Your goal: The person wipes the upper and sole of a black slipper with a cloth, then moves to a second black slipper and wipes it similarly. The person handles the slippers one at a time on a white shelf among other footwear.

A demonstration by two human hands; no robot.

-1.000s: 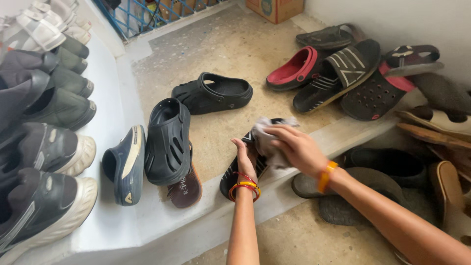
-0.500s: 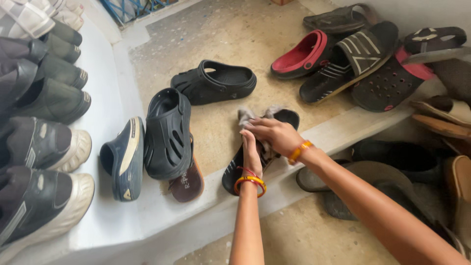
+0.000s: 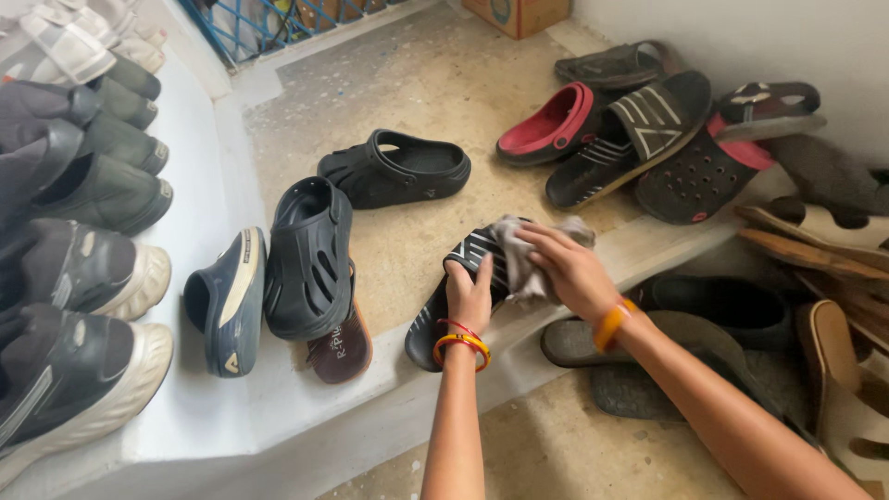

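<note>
Wiping a black striped slide sandal at the edge of a concrete step.

Left hand, fingers closed around the sandal's strap, steadying it where it lies half over the step's edge; right hand, fingers clasped on a grey cloth, pressing it against the sandal's upper. Just left: two black clogs, a brown flip-flop beneath one. Beyond: a pile of slippers with a red-lined clog.

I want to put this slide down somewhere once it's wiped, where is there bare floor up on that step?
Bare speckled floor lies beyond the black clog, toward the blue grille. A smaller patch sits between that clog, the upright clog and the black striped slide. The right corner pile and left shoe row are crowded.
</note>
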